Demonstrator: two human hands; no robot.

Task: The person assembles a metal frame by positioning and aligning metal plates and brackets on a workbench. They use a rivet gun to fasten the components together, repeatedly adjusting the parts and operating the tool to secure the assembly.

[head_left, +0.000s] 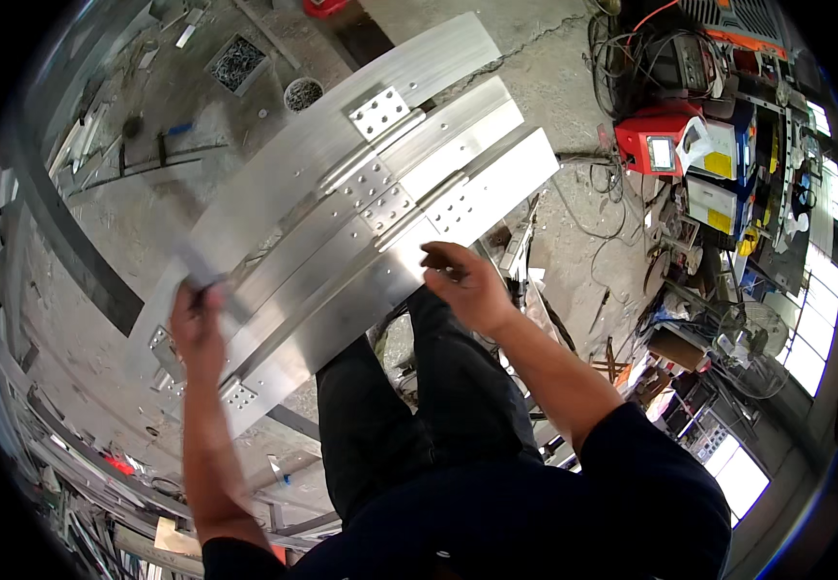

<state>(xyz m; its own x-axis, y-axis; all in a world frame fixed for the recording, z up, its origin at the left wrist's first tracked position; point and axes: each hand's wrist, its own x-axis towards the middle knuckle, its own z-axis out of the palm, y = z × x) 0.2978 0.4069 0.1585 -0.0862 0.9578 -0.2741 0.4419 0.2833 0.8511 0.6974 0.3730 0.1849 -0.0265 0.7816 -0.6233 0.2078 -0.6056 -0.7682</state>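
Note:
Long silvery metal panels [342,227] lie side by side across the view in front of my legs, with hinges joining them. One hinge plate [378,113] with several screw heads sits near the far end, and more hinge plates [388,210] cross the middle. My left hand [197,324] is closed round a flat grey tool [202,268] over the left part of the panels; motion smears the tool, so its kind is unclear. Above the near panel's edge, my right hand [469,288] has its fingers curved and apart, with nothing visible in them.
On the floor beyond stand a square tray [237,65] and a round bucket [303,94] of small metal pieces. A red machine [653,145] with a screen, cables [612,208] and a fan [751,333] are on the right. A grey metal beam [76,246] curves along the left.

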